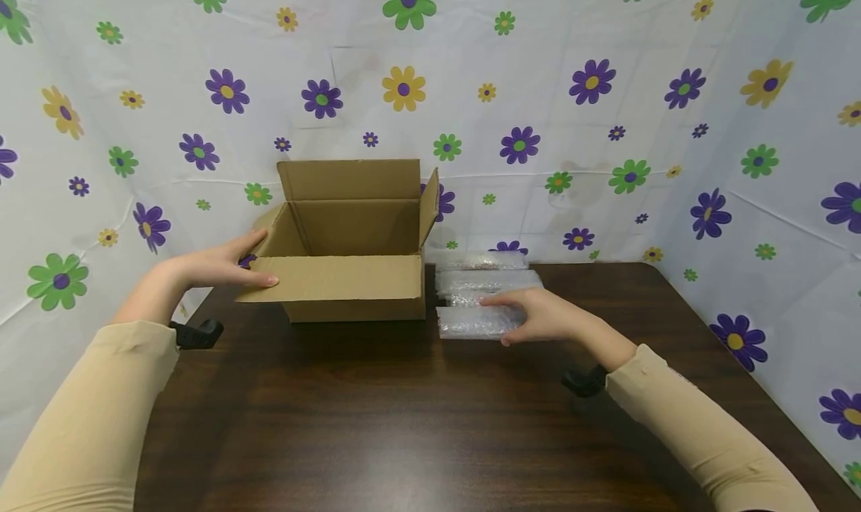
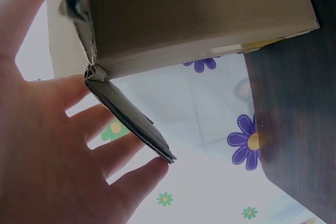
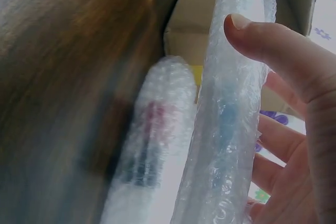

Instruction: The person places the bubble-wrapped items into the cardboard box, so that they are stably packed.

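Left side: we see the left hand point(image 1: 215, 267) at the left end of an open cardboard box point(image 1: 356, 312). Its grip is wide, the fingers spread and nearly straight. In the head view the thumb rests at the left corner of the front flap point(image 1: 336, 279), which is folded outward; in the left wrist view the fingers lie against the left flap point(image 2: 134, 119).

Right side: the right hand point(image 1: 548, 314) has a narrow grip, holding a bubble-wrapped packet point(image 3: 220, 103) between thumb and fingers. A bluish patch shows through the wrap. We place this packet just to the right of the box; we cannot tell whether it is clear of the surface point(image 1: 403, 400). A second packet point(image 3: 149, 145) lies alongside, with red and dark patches under its wrap. In the head view we note more wrapped packets point(image 1: 489, 280) grouped beyond the hand; their exact count we cannot tell.

Surroundings: the back flap point(image 1: 350, 180) stands up and the right flap point(image 1: 429, 205) is tilted outward. The surface is dark wood-grain. Behind it we record a white flower-print sheet point(image 1: 457, 108).
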`<move>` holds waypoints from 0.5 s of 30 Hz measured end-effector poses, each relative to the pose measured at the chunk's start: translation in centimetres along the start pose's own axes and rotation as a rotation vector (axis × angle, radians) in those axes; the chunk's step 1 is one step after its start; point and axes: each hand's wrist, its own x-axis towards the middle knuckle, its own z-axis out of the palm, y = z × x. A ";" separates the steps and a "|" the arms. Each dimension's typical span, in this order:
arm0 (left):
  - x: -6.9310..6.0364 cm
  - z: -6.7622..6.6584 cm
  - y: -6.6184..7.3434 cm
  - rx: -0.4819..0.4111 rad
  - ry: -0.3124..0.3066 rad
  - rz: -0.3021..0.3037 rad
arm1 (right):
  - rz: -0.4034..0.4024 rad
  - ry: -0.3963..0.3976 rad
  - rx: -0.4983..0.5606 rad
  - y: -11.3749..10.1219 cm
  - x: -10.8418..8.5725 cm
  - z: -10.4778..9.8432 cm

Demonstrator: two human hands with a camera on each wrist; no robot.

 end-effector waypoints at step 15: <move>-0.4 -0.1 0.6 -0.006 -0.003 0.035 | -0.041 0.011 -0.028 -1.6 0.4 -2.1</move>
